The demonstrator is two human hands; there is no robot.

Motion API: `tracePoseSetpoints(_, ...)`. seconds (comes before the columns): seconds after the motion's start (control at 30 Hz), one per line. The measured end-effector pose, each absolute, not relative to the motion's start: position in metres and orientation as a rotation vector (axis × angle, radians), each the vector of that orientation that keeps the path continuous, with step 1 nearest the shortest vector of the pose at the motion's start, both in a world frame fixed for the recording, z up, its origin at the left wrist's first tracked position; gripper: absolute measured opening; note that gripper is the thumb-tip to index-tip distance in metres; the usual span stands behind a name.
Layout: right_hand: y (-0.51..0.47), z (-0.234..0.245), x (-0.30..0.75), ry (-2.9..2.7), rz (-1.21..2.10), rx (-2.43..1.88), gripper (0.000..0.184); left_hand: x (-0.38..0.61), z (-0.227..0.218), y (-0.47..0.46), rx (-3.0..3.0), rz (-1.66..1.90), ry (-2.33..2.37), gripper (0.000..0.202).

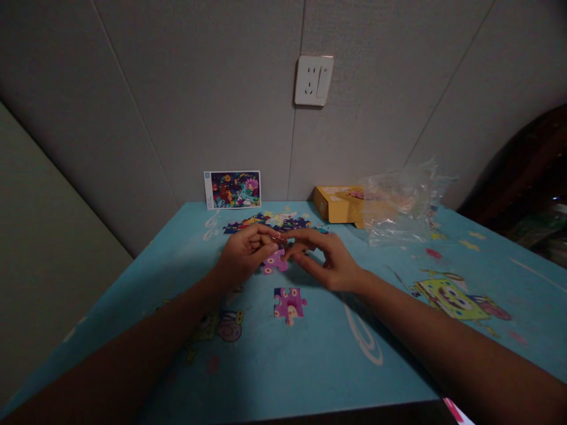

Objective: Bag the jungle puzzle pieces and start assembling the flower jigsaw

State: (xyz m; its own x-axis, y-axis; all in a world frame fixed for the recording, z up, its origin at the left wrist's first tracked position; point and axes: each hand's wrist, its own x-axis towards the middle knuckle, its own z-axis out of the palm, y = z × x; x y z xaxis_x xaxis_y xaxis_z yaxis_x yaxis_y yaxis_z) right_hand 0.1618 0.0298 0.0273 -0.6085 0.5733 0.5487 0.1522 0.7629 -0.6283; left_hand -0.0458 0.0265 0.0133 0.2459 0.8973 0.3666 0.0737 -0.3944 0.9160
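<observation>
My left hand [245, 252] is closed, its thumb and fingertips pinched at a purple jigsaw puzzle piece [275, 263] with eye-like spots. The fingers partly cover this piece. Facing it, my right hand [330, 260] has its fingers apart and bent. Its index fingertip meets the left fingertips, where a small reddish bit shows that I cannot make out. Nearer to me, a second purple puzzle piece [290, 306] lies face up on the table, apart from both hands. Behind the hands spreads a pile of dark blue and colourful puzzle pieces [290, 223].
A picture card [234, 190] leans against the wall at the back left. To the back right are a yellow box [339, 203] and a crumpled clear plastic bag [398, 206]. Blue cartoon-printed cloth [146, 307] covers the table. A wall socket [313, 81] is above.
</observation>
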Motion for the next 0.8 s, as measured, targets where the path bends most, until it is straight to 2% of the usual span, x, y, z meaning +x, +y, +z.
tracePoseSetpoints(0.13,0.032,0.024,0.158,-2.186,0.703,-0.722,0.024,-0.043,0.012,0.023,1.716,1.121,0.906,0.026)
tracePoseSetpoints(0.23,0.033,0.021,0.153,-2.143,0.768,-0.724,0.027,-0.041,0.011,0.021,1.686,1.109,0.88,0.032)
tracePoseSetpoints(0.43,0.037,0.016,0.15,-1.788,1.284,-0.7,0.035,-0.044,0.017,0.022,1.657,1.167,0.892,0.029)
tracePoseSetpoints(0.53,0.038,0.02,0.153,-1.76,1.432,-0.704,0.043,-0.044,0.018,0.022,1.674,1.139,0.925,0.028)
tracePoseSetpoints(0.7,0.041,0.033,0.163,-1.996,1.432,-0.829,0.019,-0.045,0.014,0.019,1.805,0.988,0.978,0.026)
tracePoseSetpoints(0.8,0.044,0.04,0.175,-2.137,1.612,-1.029,0.021,-0.048,0.016,0.017,2.185,0.868,0.897,0.027)
